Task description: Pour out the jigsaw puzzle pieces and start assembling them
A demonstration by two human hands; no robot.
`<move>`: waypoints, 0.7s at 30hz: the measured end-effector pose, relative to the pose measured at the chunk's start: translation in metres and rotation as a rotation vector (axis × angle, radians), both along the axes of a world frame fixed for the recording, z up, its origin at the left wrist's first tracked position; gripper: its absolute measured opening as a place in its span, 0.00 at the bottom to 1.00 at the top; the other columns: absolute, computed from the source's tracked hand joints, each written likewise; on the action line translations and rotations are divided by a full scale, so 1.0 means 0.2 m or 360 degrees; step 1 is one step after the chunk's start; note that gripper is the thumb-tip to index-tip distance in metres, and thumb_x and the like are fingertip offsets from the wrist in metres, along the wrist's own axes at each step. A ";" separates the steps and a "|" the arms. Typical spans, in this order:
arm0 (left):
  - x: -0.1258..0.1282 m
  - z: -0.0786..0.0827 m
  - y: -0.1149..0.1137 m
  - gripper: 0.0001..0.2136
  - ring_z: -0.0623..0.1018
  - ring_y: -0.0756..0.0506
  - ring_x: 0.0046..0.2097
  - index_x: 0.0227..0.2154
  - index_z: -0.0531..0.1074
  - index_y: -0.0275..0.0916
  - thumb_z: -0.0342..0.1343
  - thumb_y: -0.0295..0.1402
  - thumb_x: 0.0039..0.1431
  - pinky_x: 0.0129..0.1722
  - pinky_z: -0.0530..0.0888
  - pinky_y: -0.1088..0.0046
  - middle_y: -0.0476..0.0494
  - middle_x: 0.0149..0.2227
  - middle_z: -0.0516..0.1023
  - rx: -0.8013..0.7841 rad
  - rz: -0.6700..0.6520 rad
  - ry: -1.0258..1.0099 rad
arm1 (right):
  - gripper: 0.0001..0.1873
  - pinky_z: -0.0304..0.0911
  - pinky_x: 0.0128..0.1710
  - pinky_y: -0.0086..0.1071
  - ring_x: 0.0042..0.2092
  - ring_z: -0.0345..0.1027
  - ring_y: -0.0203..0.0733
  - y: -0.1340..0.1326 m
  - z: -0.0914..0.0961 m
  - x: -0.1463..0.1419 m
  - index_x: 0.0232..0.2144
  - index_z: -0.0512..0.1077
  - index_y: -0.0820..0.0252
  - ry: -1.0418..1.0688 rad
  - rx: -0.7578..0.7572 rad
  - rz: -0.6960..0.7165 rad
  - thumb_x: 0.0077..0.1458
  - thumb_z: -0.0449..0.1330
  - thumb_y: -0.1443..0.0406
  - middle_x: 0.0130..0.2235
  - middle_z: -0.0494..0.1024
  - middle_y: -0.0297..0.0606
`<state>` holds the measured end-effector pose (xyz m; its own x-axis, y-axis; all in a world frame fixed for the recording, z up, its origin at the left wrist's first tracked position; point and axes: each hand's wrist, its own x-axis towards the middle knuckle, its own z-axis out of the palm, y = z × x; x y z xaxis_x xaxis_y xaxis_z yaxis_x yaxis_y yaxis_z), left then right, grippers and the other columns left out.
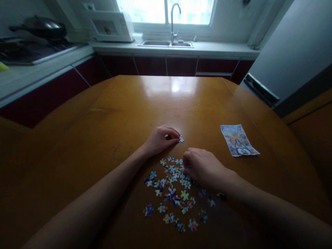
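Loose jigsaw puzzle pieces [171,193] in several colours lie scattered on the brown wooden table [124,103] in front of me. Just beyond the pile, my left hand [162,138] pinches a small pale puzzle piece [181,139] between thumb and fingertips, down at the tabletop. My right hand [201,164] rests over the right upper side of the pile, its fingers curled inward. Whatever is under those fingertips is hidden by the hand. A printed picture sheet [238,140] with a colourful cartoon scene lies to the right of my right hand.
Past the table's far edge runs a counter [220,46] with a sink [155,43] and tap [172,24]. A microwave [110,26] stands left of the sink, and a dark pan [44,27] sits on the stove. A large grey appliance [290,52] stands at right.
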<state>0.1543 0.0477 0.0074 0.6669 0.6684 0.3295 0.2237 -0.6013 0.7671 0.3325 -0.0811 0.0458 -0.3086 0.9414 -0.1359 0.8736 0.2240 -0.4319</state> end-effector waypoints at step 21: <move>0.00 0.00 0.00 0.02 0.80 0.45 0.39 0.30 0.81 0.41 0.64 0.31 0.57 0.42 0.76 0.66 0.44 0.36 0.84 0.0041 0.0022 0.0004 | 0.06 0.47 0.30 0.33 0.32 0.61 0.38 -0.02 0.00 -0.04 0.28 0.70 0.59 0.0031 0.0013 0.0159 0.52 0.57 0.74 0.33 0.74 0.38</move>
